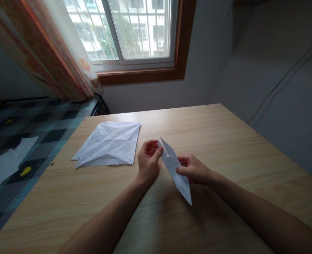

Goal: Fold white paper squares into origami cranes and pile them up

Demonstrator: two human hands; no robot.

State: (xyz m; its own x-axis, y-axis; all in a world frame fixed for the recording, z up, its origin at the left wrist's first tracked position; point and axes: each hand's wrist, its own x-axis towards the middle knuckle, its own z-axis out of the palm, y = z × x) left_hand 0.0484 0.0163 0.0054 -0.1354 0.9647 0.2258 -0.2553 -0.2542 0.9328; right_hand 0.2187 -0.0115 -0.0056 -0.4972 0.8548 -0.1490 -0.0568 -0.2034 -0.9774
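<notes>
A folded white sheet of paper [176, 171] is held between my hands, tilted, a little above the wooden table. Two pointed flaps split apart at its upper end, and its lower end narrows to one point. My left hand [150, 158] pinches the left upper flap between thumb and fingers. Gripping the right edge near the middle, my right hand [194, 168] has its thumb on the front face and its fingers behind, partly hidden. Left of my hands lies a stack of creased white paper sheets [109, 143].
The wooden table [237, 141] reaches back toward the wall under a barred window [142, 31]. At left, a checkered cloth surface [60, 118] carries white paper pieces [6, 164]. An orange curtain [52, 49] hangs beside the window, and a cable [280, 79] runs along the right wall.
</notes>
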